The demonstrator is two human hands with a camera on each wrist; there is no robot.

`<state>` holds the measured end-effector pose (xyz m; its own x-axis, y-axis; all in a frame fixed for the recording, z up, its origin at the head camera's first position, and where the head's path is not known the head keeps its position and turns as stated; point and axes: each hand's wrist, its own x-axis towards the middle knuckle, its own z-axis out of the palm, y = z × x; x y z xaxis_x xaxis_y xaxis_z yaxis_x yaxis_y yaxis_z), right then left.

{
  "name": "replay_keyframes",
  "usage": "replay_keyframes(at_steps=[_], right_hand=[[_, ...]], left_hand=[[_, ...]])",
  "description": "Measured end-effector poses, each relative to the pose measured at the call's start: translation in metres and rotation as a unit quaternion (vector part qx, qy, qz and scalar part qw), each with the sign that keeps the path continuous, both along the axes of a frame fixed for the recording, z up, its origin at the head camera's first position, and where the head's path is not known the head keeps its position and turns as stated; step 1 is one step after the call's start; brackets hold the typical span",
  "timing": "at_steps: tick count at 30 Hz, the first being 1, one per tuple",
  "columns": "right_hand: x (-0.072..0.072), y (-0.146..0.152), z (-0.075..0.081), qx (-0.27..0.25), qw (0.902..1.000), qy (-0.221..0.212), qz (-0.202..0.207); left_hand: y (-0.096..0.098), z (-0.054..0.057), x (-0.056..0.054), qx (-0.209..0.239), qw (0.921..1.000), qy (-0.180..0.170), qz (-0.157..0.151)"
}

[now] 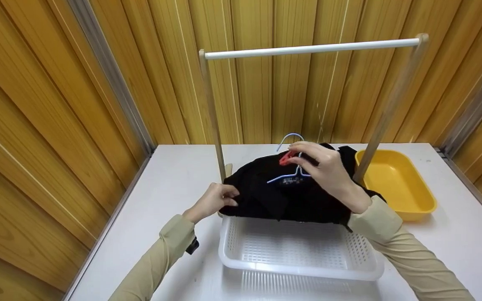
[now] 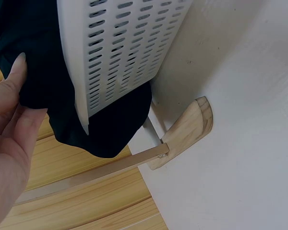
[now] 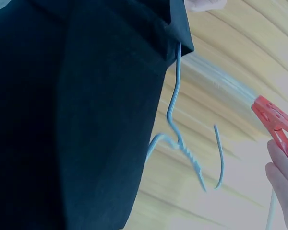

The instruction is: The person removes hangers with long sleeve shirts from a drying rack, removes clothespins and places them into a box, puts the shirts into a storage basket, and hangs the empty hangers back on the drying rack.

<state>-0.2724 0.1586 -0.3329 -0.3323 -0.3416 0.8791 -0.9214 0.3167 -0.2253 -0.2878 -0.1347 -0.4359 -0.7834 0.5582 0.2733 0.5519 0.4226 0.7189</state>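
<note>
A black garment (image 1: 262,196) lies draped over the back of a white perforated basket (image 1: 299,269). A light-blue wire hanger (image 3: 175,105) pokes out of its neckline, its hook (image 1: 293,134) pointing up. With thumb and fingers my left hand (image 1: 214,200) pinches the garment's left edge; the left wrist view shows the dark cloth (image 2: 43,81) between them. My right hand (image 1: 322,171) pinches a red clothespin (image 3: 273,120) beside the hanger's neck, above the cloth. In the right wrist view the clothespin is apart from the garment. Most of the hanger's arms are hidden inside the cloth.
Behind the basket stands a rack with a white crossbar (image 1: 312,50) and wooden posts, one with its wooden foot (image 2: 187,129) on the white table (image 1: 174,167). A yellow tub (image 1: 400,184) sits by the right post. Wood-patterned panels (image 1: 253,96) close off the back.
</note>
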Motion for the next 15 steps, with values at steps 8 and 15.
replay_keyframes(at_steps=[8,15], right_hand=[[-0.004,0.029,0.002,-0.039,0.9982,0.002,-0.046],[0.003,0.038,0.012,-0.055,0.9948,-0.012,-0.084]], left_hand=[[0.002,0.008,0.006,0.026,0.9995,-0.018,-0.009],[0.001,-0.003,-0.001,0.011,0.9999,-0.007,0.002]])
